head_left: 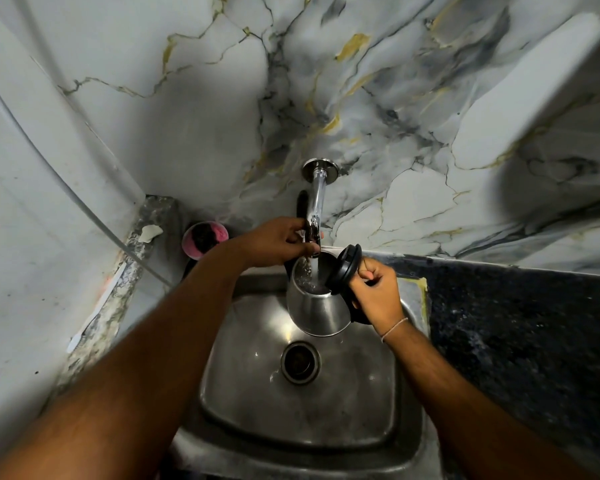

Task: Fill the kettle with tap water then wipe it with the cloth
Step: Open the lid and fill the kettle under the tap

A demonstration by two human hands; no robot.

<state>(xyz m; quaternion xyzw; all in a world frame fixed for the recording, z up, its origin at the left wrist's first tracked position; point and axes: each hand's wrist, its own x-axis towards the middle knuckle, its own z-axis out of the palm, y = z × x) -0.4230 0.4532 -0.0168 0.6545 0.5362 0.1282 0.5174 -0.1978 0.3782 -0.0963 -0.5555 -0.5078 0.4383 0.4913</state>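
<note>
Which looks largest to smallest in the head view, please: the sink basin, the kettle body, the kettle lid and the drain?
1. Sink basin, clearly largest.
2. Kettle body.
3. Kettle lid and drain: they look alike in size, and the lid is seen at an angle, so I would not rank them.

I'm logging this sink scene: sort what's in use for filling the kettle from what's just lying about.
In use: kettle, its open lid, tap, sink, left hand, right hand.

Lying about: pink bowl, toothbrush, white scrap.
</note>
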